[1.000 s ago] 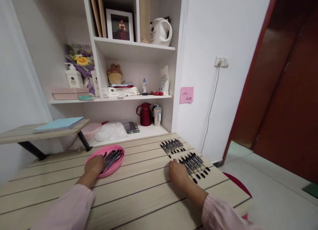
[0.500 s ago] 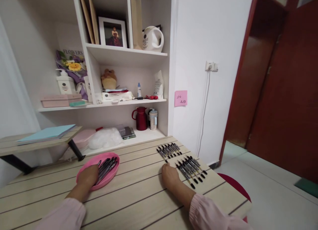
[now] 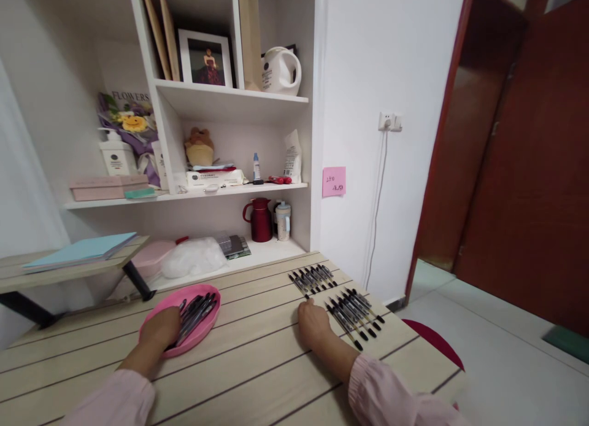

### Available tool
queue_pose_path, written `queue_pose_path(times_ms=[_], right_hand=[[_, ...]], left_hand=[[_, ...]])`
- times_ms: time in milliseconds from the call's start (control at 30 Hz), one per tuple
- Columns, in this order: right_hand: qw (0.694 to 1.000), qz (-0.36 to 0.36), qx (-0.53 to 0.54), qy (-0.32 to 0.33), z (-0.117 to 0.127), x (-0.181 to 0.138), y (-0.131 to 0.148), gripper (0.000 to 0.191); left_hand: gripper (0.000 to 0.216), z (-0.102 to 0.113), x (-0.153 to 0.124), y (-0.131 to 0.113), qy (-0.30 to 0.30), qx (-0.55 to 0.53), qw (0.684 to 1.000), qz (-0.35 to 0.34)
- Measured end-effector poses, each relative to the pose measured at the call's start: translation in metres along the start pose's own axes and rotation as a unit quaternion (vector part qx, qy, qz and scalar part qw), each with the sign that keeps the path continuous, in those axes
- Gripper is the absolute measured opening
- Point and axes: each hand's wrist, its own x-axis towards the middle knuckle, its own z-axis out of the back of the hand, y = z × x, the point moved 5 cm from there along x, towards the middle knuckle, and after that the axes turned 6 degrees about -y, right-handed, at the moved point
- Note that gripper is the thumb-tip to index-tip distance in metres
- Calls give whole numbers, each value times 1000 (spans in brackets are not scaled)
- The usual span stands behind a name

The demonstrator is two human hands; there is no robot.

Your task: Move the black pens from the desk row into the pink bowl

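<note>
A pink shallow basin (image 3: 212,326) on the left of the table holds a bunch of dark pens (image 3: 197,313). My left hand (image 3: 162,328) reaches over its near rim against the pens, its fingers hidden behind the back of the hand. Two rows of black-capped pens lie side by side on the table to the right: a back row (image 3: 313,277) and a front row (image 3: 354,312). My right hand (image 3: 313,323) rests on the table left of the front row, fingers curled in, beside the near end of the back row's leftmost pen. Whatever it may hold is hidden.
Behind the table (image 3: 248,352) stands a white shelf unit with a red jug (image 3: 261,220), a cup (image 3: 283,221) and a plastic bag (image 3: 196,258). A small raised stand with blue paper (image 3: 83,251) is at left. A red stool (image 3: 432,340) sits beyond the right edge.
The view has shifted very slightly. Both hands keep nearly the same places, the left in the basin and the right by the pen rows; the pens look unchanged.
</note>
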Motion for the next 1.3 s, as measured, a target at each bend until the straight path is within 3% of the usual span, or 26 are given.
queue_pose_path(times_ms=[267,500,733,1300], right_hand=[[996,82,5,-30,2,0,23,48],[997,78,-8,-19,-11,24,16,58],[998,65,-2,-24,-20,45,13,51],[997,31,73,-22,-24,58,9,47]], left_hand=[[28,-2,4,0,1,10,1000,0],[30,4,-3,-7,-8,14,1000,-21],[28,6,-11,-12,-22,23,999,-25],[26,15,-20,-13,-129,-7,991,-36]])
